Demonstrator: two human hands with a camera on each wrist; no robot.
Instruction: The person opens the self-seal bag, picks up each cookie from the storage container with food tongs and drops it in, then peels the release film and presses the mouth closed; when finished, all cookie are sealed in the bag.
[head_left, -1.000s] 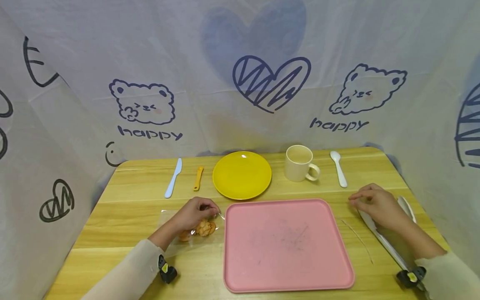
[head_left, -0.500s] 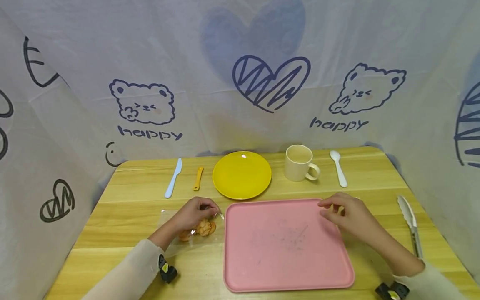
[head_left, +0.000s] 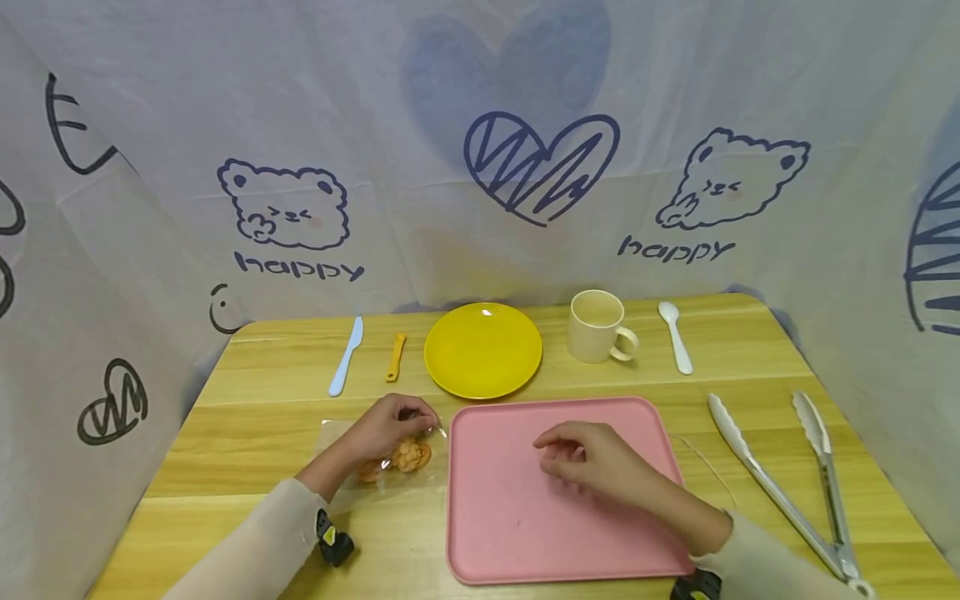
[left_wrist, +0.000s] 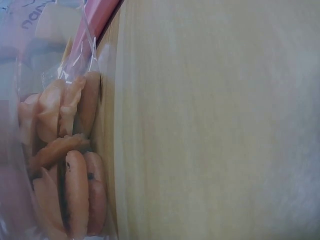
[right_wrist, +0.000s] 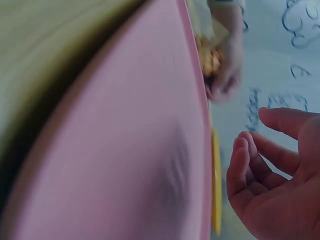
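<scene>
In the head view my left hand point(head_left: 393, 429) pinches the top edge of a clear plastic bag point(left_wrist: 30, 205) just left of the pink tray point(head_left: 510, 500). Through the film, orange-brown, cookie-like pieces point(head_left: 409, 455) show; the left wrist view has several of them, some rounded and some ruffled. My right hand point(head_left: 600, 462) hovers above the tray, holding nothing. Its fingers are loosely bent, thumb apart from them, as the right wrist view also shows.
Behind the tray lie a light-blue knife point(head_left: 347, 357), a short yellow handle-like piece point(head_left: 396, 358), a yellow plate point(head_left: 483, 350), a cream mug point(head_left: 595, 329) and a white spoon point(head_left: 677, 340). Spread metal tongs point(head_left: 780, 496) and a thin tie point(head_left: 708, 467) lie at the right.
My right hand has moved left from over the tongs to above the tray, uncovering the tongs and the thin tie. The left hand has stayed at the bag.
</scene>
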